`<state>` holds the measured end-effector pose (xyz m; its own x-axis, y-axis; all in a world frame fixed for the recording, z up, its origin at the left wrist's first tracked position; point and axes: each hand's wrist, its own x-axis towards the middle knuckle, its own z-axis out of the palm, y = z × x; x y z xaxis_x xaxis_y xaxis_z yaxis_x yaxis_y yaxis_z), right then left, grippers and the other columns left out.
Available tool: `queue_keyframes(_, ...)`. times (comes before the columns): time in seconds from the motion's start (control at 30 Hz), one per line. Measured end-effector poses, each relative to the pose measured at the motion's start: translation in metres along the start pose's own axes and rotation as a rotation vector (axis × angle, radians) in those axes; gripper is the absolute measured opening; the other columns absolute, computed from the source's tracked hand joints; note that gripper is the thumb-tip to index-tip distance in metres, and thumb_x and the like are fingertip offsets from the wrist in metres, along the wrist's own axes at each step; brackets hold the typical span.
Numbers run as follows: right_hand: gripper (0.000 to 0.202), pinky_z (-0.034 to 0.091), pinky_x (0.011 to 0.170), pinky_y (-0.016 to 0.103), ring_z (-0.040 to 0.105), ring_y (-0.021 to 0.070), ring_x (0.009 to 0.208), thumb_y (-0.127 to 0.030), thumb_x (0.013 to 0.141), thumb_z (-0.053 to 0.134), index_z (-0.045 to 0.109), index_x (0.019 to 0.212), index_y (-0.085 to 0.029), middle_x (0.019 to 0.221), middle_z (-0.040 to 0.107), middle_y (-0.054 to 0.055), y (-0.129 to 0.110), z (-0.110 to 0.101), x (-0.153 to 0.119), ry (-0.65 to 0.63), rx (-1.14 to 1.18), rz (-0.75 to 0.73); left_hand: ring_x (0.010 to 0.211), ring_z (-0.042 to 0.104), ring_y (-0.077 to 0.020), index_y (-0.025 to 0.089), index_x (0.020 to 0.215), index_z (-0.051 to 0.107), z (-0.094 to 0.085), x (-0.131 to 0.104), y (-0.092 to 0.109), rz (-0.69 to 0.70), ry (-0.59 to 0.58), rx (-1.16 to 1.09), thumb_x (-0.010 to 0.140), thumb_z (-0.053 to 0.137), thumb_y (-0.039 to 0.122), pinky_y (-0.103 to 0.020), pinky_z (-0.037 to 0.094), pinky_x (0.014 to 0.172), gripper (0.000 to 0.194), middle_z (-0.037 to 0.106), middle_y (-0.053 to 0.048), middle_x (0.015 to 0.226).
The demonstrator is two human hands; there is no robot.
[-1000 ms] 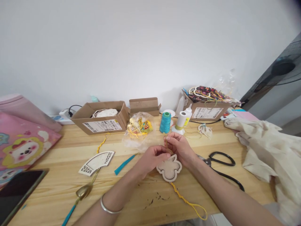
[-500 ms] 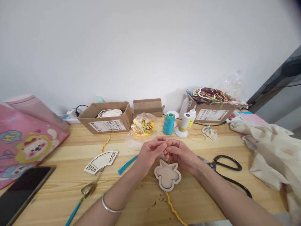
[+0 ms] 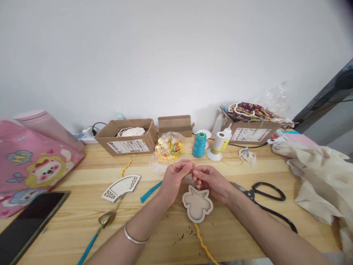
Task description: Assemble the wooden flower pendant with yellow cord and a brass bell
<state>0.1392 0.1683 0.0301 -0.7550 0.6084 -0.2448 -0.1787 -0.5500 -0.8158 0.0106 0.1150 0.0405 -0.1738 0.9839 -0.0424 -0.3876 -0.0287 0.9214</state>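
Both hands meet above the table with their fingertips pinched close together. My left hand (image 3: 175, 180) and my right hand (image 3: 208, 180) grip a thin cord, mostly hidden by the fingers. Below them lies a pale wooden pendant (image 3: 196, 206) with a scalloped outline and a recessed middle. From its lower edge a twisted yellow cord (image 3: 202, 243) runs toward the near table edge. A teal tassel (image 3: 151, 191) lies beside my left wrist, partly covered by it.
A fan-shaped wooden pendant (image 3: 121, 187) with a metal cap and teal tassel lies left. Black-handled scissors (image 3: 251, 193) rest by my right forearm. Behind stand a teal thread cone (image 3: 199, 145), a white spool (image 3: 217, 145) and cardboard boxes (image 3: 149, 141). A phone (image 3: 30, 224) lies left, cream cloth (image 3: 320, 173) right.
The fingertips of my two hands have drawn slightly apart, still pinching. The whole view has shifted a little, so things appear slightly farther right. The pendant stays below the hands.
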Motion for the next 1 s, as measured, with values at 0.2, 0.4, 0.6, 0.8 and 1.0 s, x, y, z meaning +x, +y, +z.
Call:
queue_keyframes(0.2,0.019,0.036,0.042,0.013,0.047,0.0023,0.041,-0.029,0.065,0.07,0.061,0.062,-0.012,0.051,0.054,-0.005,0.0012,-0.0014,0.0015,0.026,0.01,-0.007,0.068,0.054,-0.0106,0.014,0.084,0.068,-0.0058,0.0056,0.0008,-0.024,0.076,-0.094,0.071,0.059,0.045,-0.024,0.044,0.069,0.035,0.061,-0.004,0.076)
queue_keyframes(0.4,0.016,0.038,0.044,0.013,0.047,0.0014,0.043,-0.028,0.068,0.068,0.063,0.067,-0.012,0.053,0.054,-0.005,0.0021,-0.003,0.0025,-0.005,0.025,-0.025,0.053,0.057,-0.0122,0.015,0.092,0.063,-0.0005,0.0001,0.0,-0.087,-0.06,0.118,0.067,0.067,0.032,-0.027,0.044,0.061,0.03,0.06,0.002,0.057)
queue_keyframes(0.6,0.016,0.039,0.044,0.013,0.048,0.0021,0.044,-0.028,0.069,0.067,0.063,0.068,-0.013,0.056,0.055,-0.004,0.0031,-0.0045,0.0026,-0.009,0.027,-0.038,0.06,0.055,-0.0114,0.014,0.074,0.066,-0.0012,0.001,-0.0017,0.021,-0.001,0.171,0.071,0.063,0.03,-0.024,0.043,0.063,0.017,0.061,0.001,0.06)
queue_keyframes(0.8,0.018,0.04,0.045,0.015,0.048,0.0023,0.043,-0.03,0.069,0.067,0.064,0.067,-0.013,0.058,0.056,-0.004,0.0045,-0.0048,0.0048,-0.007,0.014,-0.055,0.067,0.054,-0.0118,0.014,0.072,0.068,-0.0033,0.0018,-0.0022,0.059,0.015,0.208,0.071,0.062,0.029,-0.023,0.043,0.069,0.016,0.061,-0.001,0.065)
queue_keyframes(1.0,0.017,0.039,0.045,0.016,0.048,0.002,0.042,-0.029,0.062,0.072,0.065,0.067,-0.014,0.058,0.058,-0.005,0.0063,-0.0045,0.0057,0.061,0.001,-0.046,0.062,0.055,-0.0124,0.013,0.075,0.066,-0.0017,0.0009,-0.0023,0.036,-0.055,0.13,0.076,0.056,0.034,-0.027,0.044,0.067,0.023,0.06,-0.001,0.061)
